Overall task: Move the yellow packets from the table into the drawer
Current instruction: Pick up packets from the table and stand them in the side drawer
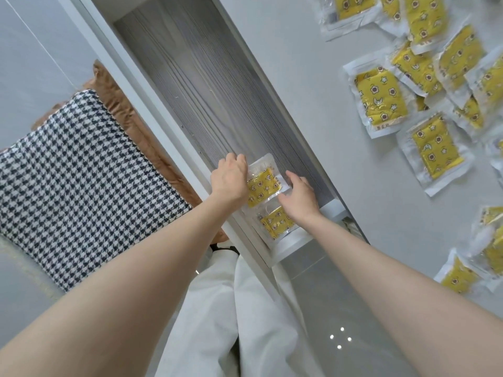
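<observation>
A packet lies at the drawer's near end, overlapping a second packet. The left hand curls round its edge, while the right hand presses with straighter fingers. Many packets are left on the table: barely begun.

A houndstooth cushion lies over most of a brown cushion. White trousers show below, above a glossy grey floor.

Bright, even daylight; soft shadows; glare spots on floor; wide-angle edge warp; slight blur.
</observation>
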